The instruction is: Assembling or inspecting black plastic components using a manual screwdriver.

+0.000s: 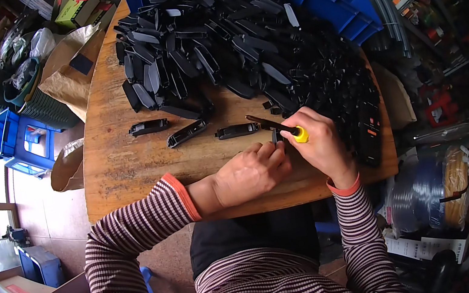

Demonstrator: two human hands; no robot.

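Note:
Above the near part of the wooden table, my right hand is closed around a yellow-handled tool. Its dark, narrow shaft points up and to the left; its exact kind is unclear. Beside it, my left hand has its fingers pinched together at a small black part, mostly hidden by the fingers. Just beyond the hands lies a black plastic housing. Two more housings rest to its left, one tilted and one lying level.
A large heap of black plastic casings covers the far table, with smaller black parts at the right. Blue bins border the far edge. A brown paper bag stands left; wrapped coils sit at the right.

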